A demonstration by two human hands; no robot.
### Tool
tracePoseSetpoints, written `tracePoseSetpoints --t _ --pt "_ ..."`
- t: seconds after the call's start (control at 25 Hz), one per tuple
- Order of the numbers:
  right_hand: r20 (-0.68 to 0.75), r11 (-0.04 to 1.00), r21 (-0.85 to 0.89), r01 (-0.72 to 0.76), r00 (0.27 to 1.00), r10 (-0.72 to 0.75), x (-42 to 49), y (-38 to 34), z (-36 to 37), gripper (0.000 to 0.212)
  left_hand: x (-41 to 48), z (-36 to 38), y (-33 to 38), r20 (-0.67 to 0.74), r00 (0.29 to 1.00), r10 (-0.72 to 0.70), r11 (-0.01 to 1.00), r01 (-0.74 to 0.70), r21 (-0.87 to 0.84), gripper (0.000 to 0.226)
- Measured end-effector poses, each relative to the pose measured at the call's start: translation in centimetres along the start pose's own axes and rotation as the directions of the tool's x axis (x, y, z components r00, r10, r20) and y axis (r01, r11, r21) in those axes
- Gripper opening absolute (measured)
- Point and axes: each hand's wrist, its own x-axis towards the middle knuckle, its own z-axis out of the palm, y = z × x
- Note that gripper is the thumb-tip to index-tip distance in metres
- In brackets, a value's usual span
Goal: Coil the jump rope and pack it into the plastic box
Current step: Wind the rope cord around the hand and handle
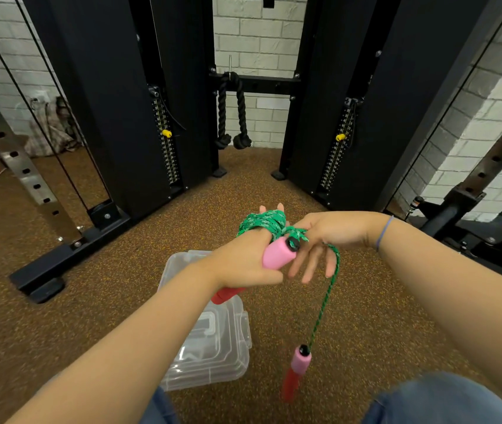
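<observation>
The clear plastic box [213,341] sits on the floor, apparently lidded. Above it, the left hand [240,264] grips a pink handle [277,254], with the jump rope [263,223] coiled round its fingers. The right hand [326,237], fingers loosely straight, guides the tail. The free handle [297,371] dangles beside the box. Winding looks nearly done; next, wrap in the tail.

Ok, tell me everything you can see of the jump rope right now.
The jump rope has a green braided cord flecked white and two handles, each pink foam-like over red with a black cap. Most of the cord is wound round the left hand, which also grips one handle. The remaining cord crosses the outstretched fingers of the right hand and hangs down to the second handle, dangling upright beside the clear plastic box.
</observation>
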Motion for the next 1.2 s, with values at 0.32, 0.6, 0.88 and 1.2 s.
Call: tracePoseSetpoints --t 0.32,0.6,0.88,1.2 --pt "-0.131 0.977 -0.214 0.008 0.991 -0.037 -0.1 -0.6 -0.9 0.034 0.7 0.2 -0.6 0.082 0.996 0.036 0.979 -0.052 0.197 0.021" --pt "-0.209 0.947 0.078 0.311 0.934 -0.289 0.1 -0.1 -2.3 0.028 0.3 -0.4 -0.6 0.264 0.951 0.160 0.464 0.163 -0.871 0.046" --pt "-0.240 0.872 0.245 0.423 0.898 -0.368 1.9 0.9 -1.5 0.022 0.9 -1.3 -1.1 -0.139 0.973 0.184 -0.321 -0.074 -0.944 0.082" --pt "-0.152 0.943 0.124 0.307 0.946 -0.288 3.7 -0.2 1.5 0.028 1.2 -2.7 -2.4 -0.334 0.890 -0.309 -0.397 -0.441 -0.805 0.074"
